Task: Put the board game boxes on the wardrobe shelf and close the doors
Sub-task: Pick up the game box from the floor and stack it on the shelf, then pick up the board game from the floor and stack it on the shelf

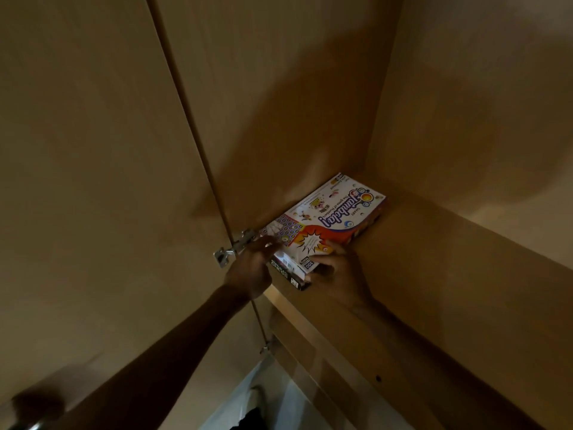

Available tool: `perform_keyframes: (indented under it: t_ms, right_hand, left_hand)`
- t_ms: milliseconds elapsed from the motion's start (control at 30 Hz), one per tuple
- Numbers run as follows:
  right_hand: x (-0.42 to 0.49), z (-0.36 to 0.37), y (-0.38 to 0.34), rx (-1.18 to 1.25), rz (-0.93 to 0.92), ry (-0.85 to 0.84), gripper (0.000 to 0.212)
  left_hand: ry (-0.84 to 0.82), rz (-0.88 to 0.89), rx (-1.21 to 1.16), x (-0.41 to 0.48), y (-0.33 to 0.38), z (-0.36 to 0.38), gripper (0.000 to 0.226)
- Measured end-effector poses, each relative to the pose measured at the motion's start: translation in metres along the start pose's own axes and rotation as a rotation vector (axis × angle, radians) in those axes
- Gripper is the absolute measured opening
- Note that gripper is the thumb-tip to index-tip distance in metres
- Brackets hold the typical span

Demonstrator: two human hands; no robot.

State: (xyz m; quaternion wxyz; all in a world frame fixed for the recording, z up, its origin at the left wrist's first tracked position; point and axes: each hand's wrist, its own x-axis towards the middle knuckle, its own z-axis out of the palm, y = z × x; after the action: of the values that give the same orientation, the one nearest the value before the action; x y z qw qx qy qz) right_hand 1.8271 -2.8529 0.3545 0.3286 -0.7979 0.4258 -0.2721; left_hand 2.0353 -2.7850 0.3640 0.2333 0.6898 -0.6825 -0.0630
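Tan laminate wardrobe shelf (pixel 434 259) already bears the white printed cardboard game box (pixel 335 212) atop a dark flat box (pixel 288 274). The right hand (pixel 341 274) grips its six-o'clock end, and the left hand (pixel 248 271) lays straight fingers at nine. The wooden door (pixel 93 181) stands unclosed.

- Top box (pixel 328 212) lies on a dark box (pixel 289 274), stacked in the shelf's (pixel 434 259) left corner.
- Left hand (pixel 251 271), blurred, touches the top box's left edge.
- Right hand (pixel 338 271) grips its near corner, thumb on top.
- Hinge (pixel 234 246) beside the left hand; door (pixel 93 181) open.
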Motion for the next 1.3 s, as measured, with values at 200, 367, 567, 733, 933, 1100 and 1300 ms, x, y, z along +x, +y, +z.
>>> perform_keyframes:
  t_ms: [200, 367, 567, 733, 933, 1100, 1300]
  right_hand:
    - [0.002, 0.008, 0.007, -0.058, -0.002, 0.01, 0.056]
    - [0.0, 0.017, 0.011, -0.067, 0.006, -0.004, 0.05]
    - [-0.006, 0.011, 0.005, -0.041, 0.014, -0.017, 0.042]
    - [-0.045, 0.013, -0.018, 0.028, -0.061, 0.093, 0.026]
    - [-0.116, 0.06, -0.056, 0.196, -0.021, -0.034, 0.031]
    - [-0.197, 0.122, -0.096, 0.218, -0.005, -0.28, 0.033]
    - [-0.331, 0.208, -0.163, 0.22, -0.115, -0.645, 0.032]
  left_hand:
    - [-0.039, -0.055, 0.007, -0.004, 0.004, -0.003, 0.076]
    - [-0.064, -0.096, 0.003, -0.015, 0.004, -0.003, 0.076]
    - [0.017, -0.274, -0.171, -0.035, 0.009, -0.003, 0.055]
    - [0.177, -0.472, -0.452, -0.086, 0.014, -0.002, 0.035]
    - [0.306, -0.622, -0.58, -0.203, 0.016, -0.013, 0.029]
    - [0.44, -0.827, -0.616, -0.345, 0.017, -0.024, 0.027]
    - [0.661, -1.076, -0.629, -0.559, 0.048, -0.046, 0.024]
